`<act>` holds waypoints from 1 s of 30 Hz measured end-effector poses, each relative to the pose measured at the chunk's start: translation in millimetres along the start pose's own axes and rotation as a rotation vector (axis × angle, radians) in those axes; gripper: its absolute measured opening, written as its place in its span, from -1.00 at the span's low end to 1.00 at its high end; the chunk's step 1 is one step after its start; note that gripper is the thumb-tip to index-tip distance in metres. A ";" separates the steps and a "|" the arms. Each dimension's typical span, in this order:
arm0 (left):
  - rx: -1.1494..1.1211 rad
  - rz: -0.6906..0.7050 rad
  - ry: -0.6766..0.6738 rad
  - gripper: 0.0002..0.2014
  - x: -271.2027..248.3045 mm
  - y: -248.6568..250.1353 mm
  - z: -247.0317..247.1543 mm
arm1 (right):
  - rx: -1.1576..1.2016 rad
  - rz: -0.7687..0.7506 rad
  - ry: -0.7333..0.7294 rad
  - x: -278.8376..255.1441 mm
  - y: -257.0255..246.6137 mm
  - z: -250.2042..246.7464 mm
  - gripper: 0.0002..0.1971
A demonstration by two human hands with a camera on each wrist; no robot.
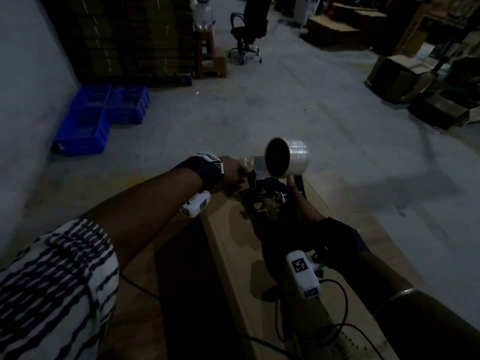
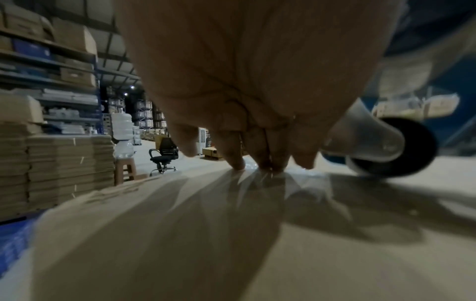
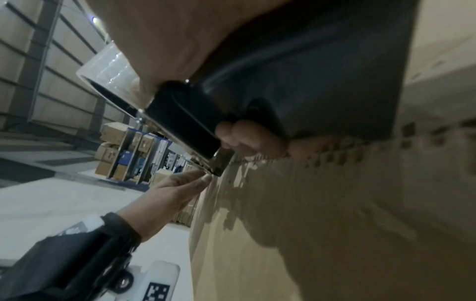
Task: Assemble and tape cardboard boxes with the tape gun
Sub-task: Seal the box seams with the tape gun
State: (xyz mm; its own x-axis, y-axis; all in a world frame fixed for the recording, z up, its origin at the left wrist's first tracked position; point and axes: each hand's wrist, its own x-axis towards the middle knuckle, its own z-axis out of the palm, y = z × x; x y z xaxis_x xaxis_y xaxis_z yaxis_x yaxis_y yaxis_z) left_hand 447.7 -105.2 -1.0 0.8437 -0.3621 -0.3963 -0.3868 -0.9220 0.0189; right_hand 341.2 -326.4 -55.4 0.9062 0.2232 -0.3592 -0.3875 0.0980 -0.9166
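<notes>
Cardboard box, light but stiff, lies under us; at its far edge our left hand presses slick tape with straight fingertips, while our right hand wraps the tape gun handle, the best grip.

Warehouse: tall shelving racks held cartons; flat cardboard stacks, blue crates stood on concrete floor.

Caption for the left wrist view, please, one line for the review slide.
Left hand presses its fingertips on clear tape on the cardboard box, the tape roll beside them.
</notes>
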 end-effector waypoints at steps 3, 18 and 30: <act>0.020 -0.037 -0.041 -0.56 2.4 3.1 0.7 | -0.028 0.009 -0.020 0.0 -6.1 1.2 -0.22; 0.126 0.033 -0.035 -0.57 9.8 5.7 -7.6 | -0.070 0.012 0.079 -4.1 -25.0 17.1 -0.12; 0.037 -0.046 -0.072 -0.55 -2.9 15.0 -15.8 | -0.055 0.062 0.066 -41.6 2.1 1.1 0.00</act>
State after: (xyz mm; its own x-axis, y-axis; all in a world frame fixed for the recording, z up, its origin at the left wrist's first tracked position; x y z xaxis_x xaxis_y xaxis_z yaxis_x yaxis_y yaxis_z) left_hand 445.4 -120.1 14.9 0.8323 -0.3072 -0.4614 -0.3625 -0.9314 -0.0339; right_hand 302.5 -334.4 -42.2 0.8908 0.1626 -0.4243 -0.4345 0.0320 -0.9001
